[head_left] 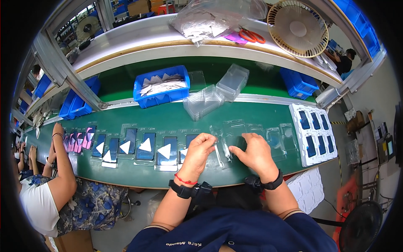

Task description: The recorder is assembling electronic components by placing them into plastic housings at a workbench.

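My left hand (200, 150) is closed in a pinch near the left edge of a clear plastic tray (219, 156); what its fingertips hold is too small to make out. My right hand (255, 152) has its thumb and fingers apart, resting over the clear trays on the green bench, thumb beside the tray's edge. Left of my hands runs a row of dark phone-shaped panels in clear trays, such as one panel (166, 161) bearing a white triangle (164, 151). Another clear tray (275, 140) lies to the right of my right hand.
A white tray (297, 130) of dark panels stands at the right. Behind are stacked clear trays (203, 103), a blue bin (157, 100) of white pieces and blue bins (299, 84). Above, a shelf carries a fan (298, 28) and orange-handled scissors (252, 36). A co-worker (46, 197) sits left.
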The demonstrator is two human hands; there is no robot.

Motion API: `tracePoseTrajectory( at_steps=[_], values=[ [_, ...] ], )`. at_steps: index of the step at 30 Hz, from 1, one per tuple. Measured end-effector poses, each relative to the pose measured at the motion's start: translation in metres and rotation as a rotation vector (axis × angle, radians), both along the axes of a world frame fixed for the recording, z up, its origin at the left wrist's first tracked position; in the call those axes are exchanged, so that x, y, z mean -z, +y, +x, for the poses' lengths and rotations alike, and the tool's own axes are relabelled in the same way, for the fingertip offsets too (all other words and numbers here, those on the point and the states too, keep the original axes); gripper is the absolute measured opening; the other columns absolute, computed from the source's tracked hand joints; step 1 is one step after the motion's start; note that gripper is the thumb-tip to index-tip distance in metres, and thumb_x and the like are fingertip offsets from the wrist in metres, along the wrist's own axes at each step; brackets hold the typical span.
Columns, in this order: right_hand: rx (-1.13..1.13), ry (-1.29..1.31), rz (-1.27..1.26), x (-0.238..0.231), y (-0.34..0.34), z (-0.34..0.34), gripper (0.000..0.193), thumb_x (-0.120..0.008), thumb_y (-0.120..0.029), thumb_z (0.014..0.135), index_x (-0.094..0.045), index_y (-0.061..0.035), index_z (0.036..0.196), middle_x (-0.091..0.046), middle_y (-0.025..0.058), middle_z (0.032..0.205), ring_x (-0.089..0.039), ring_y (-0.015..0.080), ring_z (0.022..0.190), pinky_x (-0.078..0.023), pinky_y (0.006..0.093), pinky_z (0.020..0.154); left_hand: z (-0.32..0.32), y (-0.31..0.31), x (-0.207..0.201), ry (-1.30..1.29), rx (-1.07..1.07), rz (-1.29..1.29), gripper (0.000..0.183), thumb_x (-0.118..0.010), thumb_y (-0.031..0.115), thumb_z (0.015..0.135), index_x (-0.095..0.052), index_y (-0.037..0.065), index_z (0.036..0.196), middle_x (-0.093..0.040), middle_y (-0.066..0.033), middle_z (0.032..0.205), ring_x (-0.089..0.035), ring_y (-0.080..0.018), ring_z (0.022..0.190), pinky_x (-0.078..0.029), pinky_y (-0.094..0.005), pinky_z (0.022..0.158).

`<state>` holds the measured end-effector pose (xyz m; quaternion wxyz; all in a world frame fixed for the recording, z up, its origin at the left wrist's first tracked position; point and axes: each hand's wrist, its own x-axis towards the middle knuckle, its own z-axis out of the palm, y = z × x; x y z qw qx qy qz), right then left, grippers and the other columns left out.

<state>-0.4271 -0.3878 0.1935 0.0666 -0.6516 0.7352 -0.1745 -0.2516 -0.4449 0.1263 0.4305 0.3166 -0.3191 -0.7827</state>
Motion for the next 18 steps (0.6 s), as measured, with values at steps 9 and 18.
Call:
tracePoseTrajectory(
  at_steps=[9,18],
  values=[
    [0.149,0.180,-0.061,-0.051,-0.099,-0.099,0.044,-0.068,-0.033,0.077,-0.061,-0.0002,0.105,-0.064,0.0207,0.099,-0.061,0.0357,0.096,-0.049,0.0439,0.080,0.023,-0.008,-0.007,-0.014,-0.050,0.000,0.010,-0.057,0.012,0.090,-0.058,0.004,0.097,-0.059,-0.0058,0.096,-0.056,-0.0156,0.096,-0.046,-0.0326,0.084],
    [-0.036,0.298,-0.225,0.023,-0.303,-0.267,0.080,-0.061,-0.054,0.077,-0.036,-0.0086,0.137,-0.033,0.0153,0.145,-0.027,0.0317,0.135,-0.023,0.0379,0.111,0.009,0.045,-0.013,-0.929,-0.227,-0.853,0.071,-0.063,0.013,0.082,-0.025,-0.009,0.138,-0.029,-0.0321,0.138,-0.030,-0.0424,0.131,-0.026,-0.0455,0.107]
  ],
)
